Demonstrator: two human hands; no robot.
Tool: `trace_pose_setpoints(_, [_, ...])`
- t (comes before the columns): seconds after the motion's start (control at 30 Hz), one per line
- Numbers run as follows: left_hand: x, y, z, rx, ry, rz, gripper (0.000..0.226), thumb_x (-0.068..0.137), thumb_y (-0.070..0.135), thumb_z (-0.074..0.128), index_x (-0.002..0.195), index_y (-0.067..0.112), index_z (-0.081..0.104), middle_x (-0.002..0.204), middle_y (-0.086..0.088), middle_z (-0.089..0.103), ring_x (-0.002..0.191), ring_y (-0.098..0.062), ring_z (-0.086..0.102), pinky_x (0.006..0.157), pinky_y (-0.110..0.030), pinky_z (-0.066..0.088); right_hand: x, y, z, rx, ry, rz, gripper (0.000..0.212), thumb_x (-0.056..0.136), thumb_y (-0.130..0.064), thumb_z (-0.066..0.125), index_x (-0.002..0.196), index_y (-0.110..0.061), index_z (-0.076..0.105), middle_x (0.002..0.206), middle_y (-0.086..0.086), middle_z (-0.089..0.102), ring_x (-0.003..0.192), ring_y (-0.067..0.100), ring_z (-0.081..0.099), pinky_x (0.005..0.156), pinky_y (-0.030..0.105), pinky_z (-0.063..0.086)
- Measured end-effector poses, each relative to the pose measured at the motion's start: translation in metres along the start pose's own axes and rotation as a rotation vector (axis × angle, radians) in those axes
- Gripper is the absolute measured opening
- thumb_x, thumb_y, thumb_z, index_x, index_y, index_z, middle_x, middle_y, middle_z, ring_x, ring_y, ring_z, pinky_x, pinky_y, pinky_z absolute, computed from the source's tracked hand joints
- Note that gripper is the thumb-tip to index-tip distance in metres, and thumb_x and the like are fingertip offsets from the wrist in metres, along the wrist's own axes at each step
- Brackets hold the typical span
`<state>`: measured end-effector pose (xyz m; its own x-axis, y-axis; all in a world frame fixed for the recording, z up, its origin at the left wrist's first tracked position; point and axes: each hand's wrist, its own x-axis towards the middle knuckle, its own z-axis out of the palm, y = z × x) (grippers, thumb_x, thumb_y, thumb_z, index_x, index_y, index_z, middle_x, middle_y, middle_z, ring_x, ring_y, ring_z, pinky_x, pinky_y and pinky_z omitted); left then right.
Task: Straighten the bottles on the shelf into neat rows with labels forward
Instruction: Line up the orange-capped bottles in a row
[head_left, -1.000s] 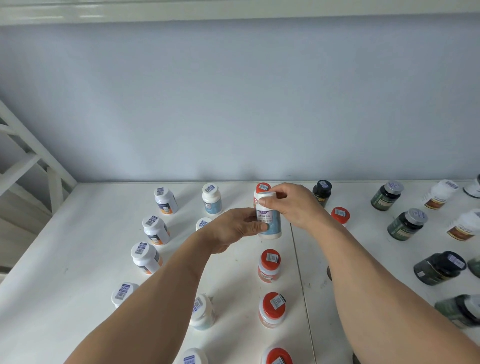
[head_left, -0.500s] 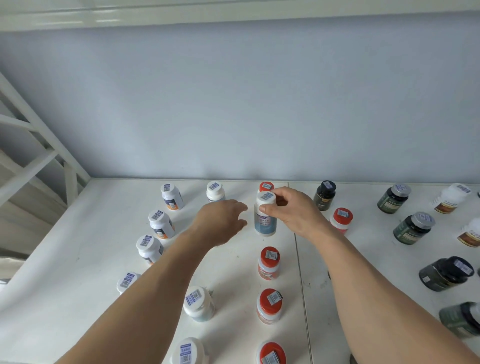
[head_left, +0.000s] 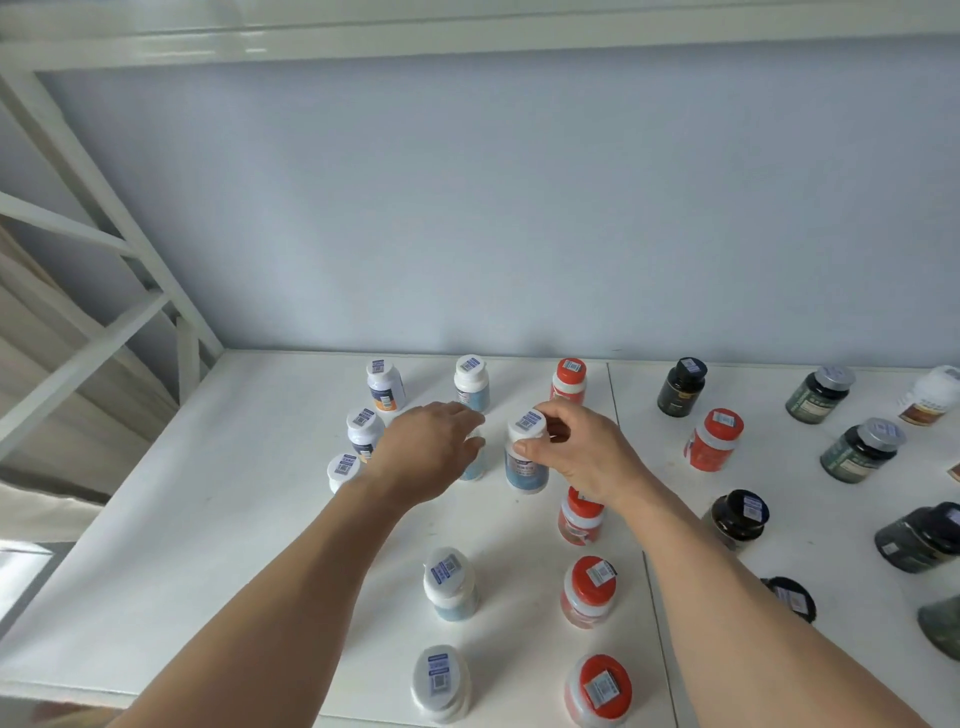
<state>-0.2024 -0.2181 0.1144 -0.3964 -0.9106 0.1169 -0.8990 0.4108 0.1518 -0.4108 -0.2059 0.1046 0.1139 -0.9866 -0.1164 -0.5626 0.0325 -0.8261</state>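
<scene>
Right hand (head_left: 582, 457) pinches the cap of a white-capped blue-label bottle (head_left: 527, 457) standing mid-shelf (head_left: 234, 519), between the white and red columns. Left hand (head_left: 431, 452) covers a second bottle (grip cannot be told). Step judged: aligning. Next: seat it in line, label forward.

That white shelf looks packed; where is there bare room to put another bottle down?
The shelf is bare at its left, from the frame to the white-capped bottles. A bare strip runs along the seam between the red-capped bottles and dark jars. The right side is crowded.
</scene>
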Motion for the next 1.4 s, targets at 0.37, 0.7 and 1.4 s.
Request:
trace_pose_setpoints(0.37, [-0.031,-0.050,0.002,-0.087,-0.050,0.099,0.037,0.098,0.037,0.047,0.130,0.023,0.057,0.128,0.003,0.062,0.113,-0.021,0.058,0.089,-0.033,0.049,-0.014,-0.021,0.076,0.010,0.070,0.123,0.039,0.078,-0.039,0.076,0.112,-0.028,0.061,0.108,-0.012,0.068,0.099,0.008,0.064,0.087,0.032,0.054])
trace_pose_setpoints(0.7, [-0.036,-0.060,0.007,-0.125,-0.053,0.117,0.037,0.098,0.038,0.046,0.130,0.022,0.056,0.128,0.003,0.061,0.115,-0.020,0.057,0.086,-0.030,0.047,-0.019,-0.013,0.107,0.053,0.073,0.199,0.039,0.074,-0.035,0.080,0.108,-0.033,0.061,0.102,-0.015,0.070,0.097,0.006,0.065,0.092,0.035,0.052])
trace_pose_setpoints(1.4, [0.033,-0.003,-0.011,-0.099,-0.048,0.099,0.039,0.098,0.041,0.046,0.133,0.025,0.053,0.135,0.006,0.055,0.118,-0.021,0.056,0.087,-0.031,0.047,0.017,-0.019,-0.002,-0.070,0.272,0.165,0.039,0.086,-0.037,0.067,0.121,-0.023,0.060,0.122,-0.004,0.064,0.109,0.012,0.058,0.093,0.028,0.044])
